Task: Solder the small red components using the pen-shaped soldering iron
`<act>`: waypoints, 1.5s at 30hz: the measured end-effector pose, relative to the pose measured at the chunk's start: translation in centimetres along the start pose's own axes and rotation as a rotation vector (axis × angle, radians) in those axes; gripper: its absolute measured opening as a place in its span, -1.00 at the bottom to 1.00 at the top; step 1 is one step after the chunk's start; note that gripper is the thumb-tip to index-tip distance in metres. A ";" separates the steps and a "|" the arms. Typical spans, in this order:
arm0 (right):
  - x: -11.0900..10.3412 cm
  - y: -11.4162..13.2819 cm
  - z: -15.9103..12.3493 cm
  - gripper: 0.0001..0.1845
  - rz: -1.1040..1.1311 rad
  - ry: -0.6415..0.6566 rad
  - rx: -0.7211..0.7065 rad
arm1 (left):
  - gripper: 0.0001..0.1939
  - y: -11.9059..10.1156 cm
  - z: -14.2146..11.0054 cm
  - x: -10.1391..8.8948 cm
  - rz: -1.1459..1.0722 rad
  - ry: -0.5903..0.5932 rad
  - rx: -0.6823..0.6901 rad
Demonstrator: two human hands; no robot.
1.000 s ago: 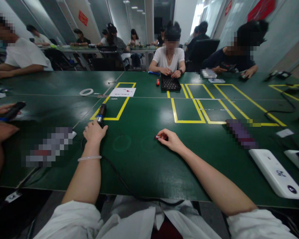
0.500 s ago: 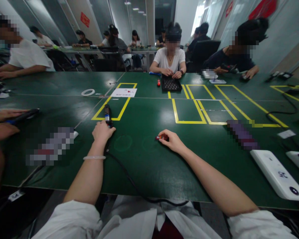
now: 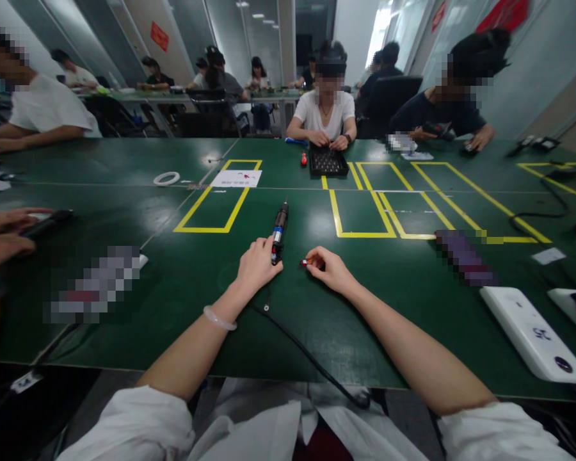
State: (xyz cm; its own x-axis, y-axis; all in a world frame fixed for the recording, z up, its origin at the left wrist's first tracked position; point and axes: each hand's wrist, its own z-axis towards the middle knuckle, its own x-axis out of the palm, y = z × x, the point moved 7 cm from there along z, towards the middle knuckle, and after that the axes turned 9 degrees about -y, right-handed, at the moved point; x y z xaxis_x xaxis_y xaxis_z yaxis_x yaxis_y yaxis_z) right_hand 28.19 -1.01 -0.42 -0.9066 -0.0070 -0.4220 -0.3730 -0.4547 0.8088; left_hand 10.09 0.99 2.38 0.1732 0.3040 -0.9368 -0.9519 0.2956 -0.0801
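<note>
My left hand (image 3: 258,266) is closed around the rear of a dark electric screwdriver (image 3: 279,227) with a blue and silver band. Its tip points away from me, toward the far side of the table. A black cord (image 3: 303,351) runs from under that hand to the table's near edge. To the right, my right hand (image 3: 331,270) pinches a small red and orange piece (image 3: 304,262) between thumb and fingers. The piece is too small to name, and part of it is hidden by the fingers. A short gap separates the two hands.
Yellow tape (image 3: 365,235) marks rectangles on the green table (image 3: 393,307). A white power bank (image 3: 532,333) and a blurred-out phone (image 3: 465,259) lie at right. Opposite, a person in white works over a black tray (image 3: 327,169). A white tape roll (image 3: 166,178) lies at left.
My left hand has carried the electric screwdriver rightward from the left taped rectangle to near my right hand, its cord following. My right hand has stayed about where it was, still pinching the small piece.
</note>
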 end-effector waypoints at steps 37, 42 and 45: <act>0.5 0.3 -0.1 -0.97 -0.023 0.030 -0.040 | -0.33 -5.4 -2.1 0.1 -0.080 0.026 0.200; 0.0 0.6 0.0 -0.91 -0.050 0.012 -0.059 | -0.38 -5.5 -1.9 0.0 -0.044 0.016 0.169; -0.1 0.8 -0.1 -0.89 -0.043 0.003 -0.066 | -0.39 -5.6 -1.9 0.1 -0.036 0.011 0.161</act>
State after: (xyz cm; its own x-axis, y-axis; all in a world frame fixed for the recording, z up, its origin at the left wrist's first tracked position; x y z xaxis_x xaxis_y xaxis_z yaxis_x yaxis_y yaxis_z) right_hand 28.02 -1.45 0.27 -0.8895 0.0115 -0.4568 -0.3975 -0.5127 0.7610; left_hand 14.94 -2.35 2.11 0.2031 0.2805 -0.9381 -0.8923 0.4474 -0.0594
